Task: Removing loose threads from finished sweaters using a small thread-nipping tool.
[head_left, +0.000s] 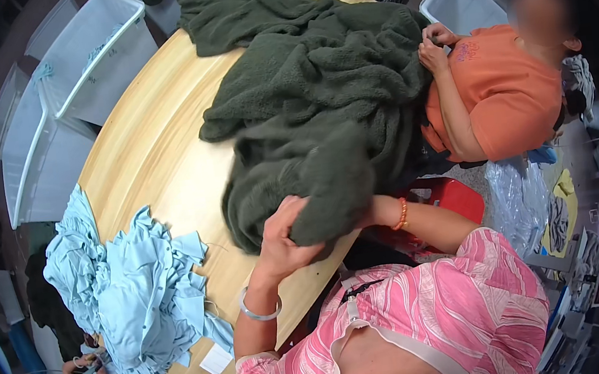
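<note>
My left hand (pixel 283 237), a silver bangle on its wrist, is closed on a fold of fuzzy dark green fleece (pixel 333 183). This raised part is blurred by motion. On the other side of the same fold is my right hand (pixel 371 212), with an orange bead bracelet above it; its fingers are hidden by the cloth. More dark green fleece (pixel 323 72) lies heaped across the table beyond my hands. Whether it is one piece or several, I cannot tell.
A pile of light blue buttoned garments (pixel 144 288) lies on the wooden table (pixel 152 145) at the left, near a white paper slip (pixel 216 359). White bins (pixel 104 54) stand past the left edge. A co-worker in orange (pixel 497 92) sits at the right, beside a red stool (pixel 450 198).
</note>
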`<control>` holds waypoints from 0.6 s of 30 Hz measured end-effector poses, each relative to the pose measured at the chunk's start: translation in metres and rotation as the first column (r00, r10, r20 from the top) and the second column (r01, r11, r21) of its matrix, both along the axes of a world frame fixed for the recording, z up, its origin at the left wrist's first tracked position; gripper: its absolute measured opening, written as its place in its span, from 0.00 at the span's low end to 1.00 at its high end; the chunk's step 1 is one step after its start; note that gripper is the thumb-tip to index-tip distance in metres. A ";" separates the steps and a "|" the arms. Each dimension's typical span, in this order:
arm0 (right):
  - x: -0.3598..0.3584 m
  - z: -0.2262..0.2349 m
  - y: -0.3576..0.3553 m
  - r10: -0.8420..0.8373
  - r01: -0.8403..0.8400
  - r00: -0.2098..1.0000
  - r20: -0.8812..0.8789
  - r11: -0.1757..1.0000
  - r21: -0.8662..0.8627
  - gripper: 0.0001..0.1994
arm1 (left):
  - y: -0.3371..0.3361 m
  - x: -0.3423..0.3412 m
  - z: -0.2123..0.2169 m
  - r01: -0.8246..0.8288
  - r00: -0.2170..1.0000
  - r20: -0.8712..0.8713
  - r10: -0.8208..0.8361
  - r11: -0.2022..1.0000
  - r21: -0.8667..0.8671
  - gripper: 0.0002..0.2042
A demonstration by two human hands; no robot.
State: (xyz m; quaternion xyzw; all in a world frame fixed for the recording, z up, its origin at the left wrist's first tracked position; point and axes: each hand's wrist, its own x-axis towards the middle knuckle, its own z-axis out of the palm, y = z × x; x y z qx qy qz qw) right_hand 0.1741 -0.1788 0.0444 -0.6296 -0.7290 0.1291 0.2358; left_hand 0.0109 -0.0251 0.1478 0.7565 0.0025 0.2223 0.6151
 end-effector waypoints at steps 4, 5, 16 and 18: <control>0.052 0.053 -0.005 0.008 -0.024 0.821 -0.571 1.000 -0.020 0.27 | 0.012 0.034 0.034 0.002 0.993 0.115 -0.032 0.968 0.250 0.28; 0.062 0.062 -0.004 0.052 -0.006 0.784 -0.618 0.997 0.076 0.27 | 0.014 0.048 0.039 -0.021 0.984 0.174 -0.032 0.955 0.294 0.29; 0.188 0.063 -0.022 -0.631 0.605 -0.019 -0.776 0.611 -0.511 0.09 | 0.113 0.206 -0.007 -0.134 0.984 -0.116 0.138 0.990 0.042 0.18; 0.201 0.068 -0.024 -0.626 0.611 0.024 -0.779 0.626 -0.484 0.10 | 0.147 0.252 -0.027 -0.241 0.943 -0.214 0.253 0.967 0.079 0.15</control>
